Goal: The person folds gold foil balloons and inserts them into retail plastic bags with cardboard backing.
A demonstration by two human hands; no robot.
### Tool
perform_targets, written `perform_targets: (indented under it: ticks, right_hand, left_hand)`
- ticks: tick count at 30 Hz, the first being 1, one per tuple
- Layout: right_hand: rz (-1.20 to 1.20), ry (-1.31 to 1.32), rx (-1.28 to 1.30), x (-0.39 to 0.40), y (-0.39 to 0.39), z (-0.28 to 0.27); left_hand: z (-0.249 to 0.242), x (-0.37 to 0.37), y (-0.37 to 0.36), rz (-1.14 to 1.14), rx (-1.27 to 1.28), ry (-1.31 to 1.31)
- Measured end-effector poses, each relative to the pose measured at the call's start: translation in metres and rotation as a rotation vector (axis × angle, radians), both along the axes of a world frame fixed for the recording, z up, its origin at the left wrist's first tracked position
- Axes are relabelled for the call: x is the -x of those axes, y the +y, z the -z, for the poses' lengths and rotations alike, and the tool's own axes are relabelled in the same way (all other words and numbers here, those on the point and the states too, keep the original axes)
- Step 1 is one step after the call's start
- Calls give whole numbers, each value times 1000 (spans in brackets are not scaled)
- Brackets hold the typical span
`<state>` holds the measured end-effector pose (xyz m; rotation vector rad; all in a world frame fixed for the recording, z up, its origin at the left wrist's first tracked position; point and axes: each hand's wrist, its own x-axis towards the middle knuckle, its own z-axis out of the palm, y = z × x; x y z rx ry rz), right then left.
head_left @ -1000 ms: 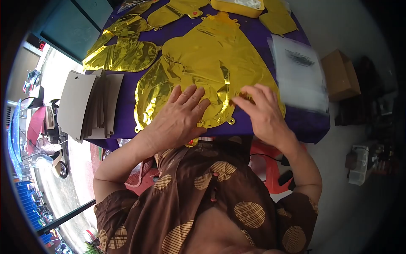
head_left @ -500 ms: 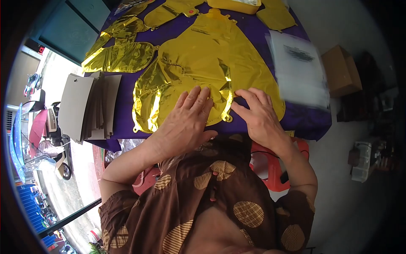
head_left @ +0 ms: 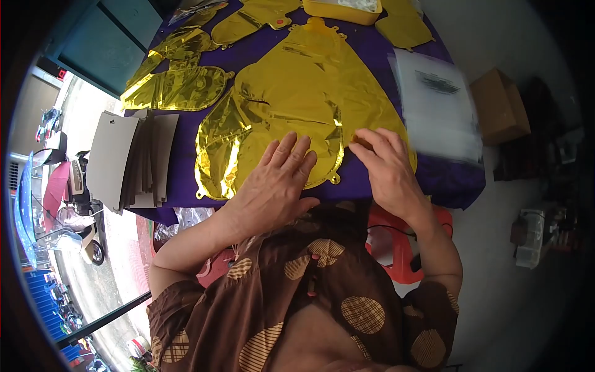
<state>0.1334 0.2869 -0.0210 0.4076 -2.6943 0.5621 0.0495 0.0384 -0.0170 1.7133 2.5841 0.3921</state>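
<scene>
A large flat gold foil balloon (head_left: pixel 310 93) lies on the purple-covered table (head_left: pixel 186 167). My left hand (head_left: pixel 276 183) rests palm down on its folded near edge, fingers spread. Beside it, my right hand (head_left: pixel 387 167) has its fingertips on the balloon's right edge; I cannot tell if they pinch the foil. Both hands sit at the table's near edge, above my brown patterned dress.
More gold foil balloons (head_left: pixel 176 87) lie at the back left. A fanned stack of grey cards (head_left: pixel 127 158) overhangs the left edge. A pile of clear plastic bags (head_left: pixel 437 105) sits on the right, a yellow tray (head_left: pixel 344 7) at the back, a cardboard box (head_left: pixel 501 105) on the floor.
The balloon's near flap has been folded further in and flattened under my left hand. My right hand shifted slightly up onto the balloon's right edge.
</scene>
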Motion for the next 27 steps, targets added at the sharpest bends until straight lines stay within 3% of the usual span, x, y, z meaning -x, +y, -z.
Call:
perform_targets:
  ticks: [13,19,27]
  right_hand:
    - [23,-4,-30,12,5,-6]
    - [-48,-13,47,32,-4,-13]
    - [-226,-25,-92,73,-38,8]
  left_hand:
    - [-3,3,-7,36,20,4]
    - [-2,2,-9,34,13,20]
    - [3,2,-11,31,-19,-12]
